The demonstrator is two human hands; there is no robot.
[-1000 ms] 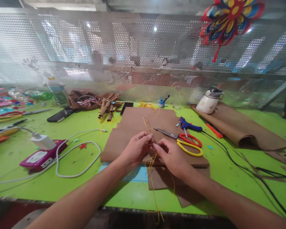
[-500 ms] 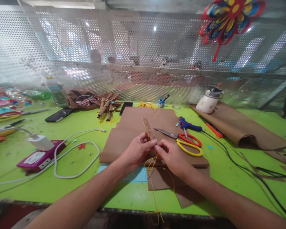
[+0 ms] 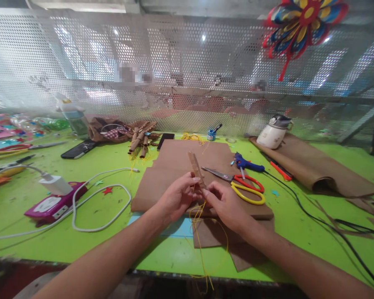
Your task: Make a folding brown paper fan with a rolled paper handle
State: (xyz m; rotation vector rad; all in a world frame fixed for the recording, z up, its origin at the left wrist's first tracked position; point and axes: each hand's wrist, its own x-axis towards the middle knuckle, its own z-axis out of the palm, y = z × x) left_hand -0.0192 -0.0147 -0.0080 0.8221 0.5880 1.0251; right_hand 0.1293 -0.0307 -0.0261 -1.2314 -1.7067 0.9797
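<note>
Left hand (image 3: 178,196) and right hand (image 3: 225,203) pinch a paper strip (image 3: 195,164), long axis pointing forward-left from the grip; the left hand covers less than before.

ppr strip (image 3: 195,164), matt ppr sheets (image 3: 160,182), plas.-handled metal scissors (image 3: 232,177)

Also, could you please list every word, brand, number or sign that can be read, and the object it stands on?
No text can be read.
Small blue bottle: its markings are too small to read.
White flask: its markings are too blurred to make out.
</note>
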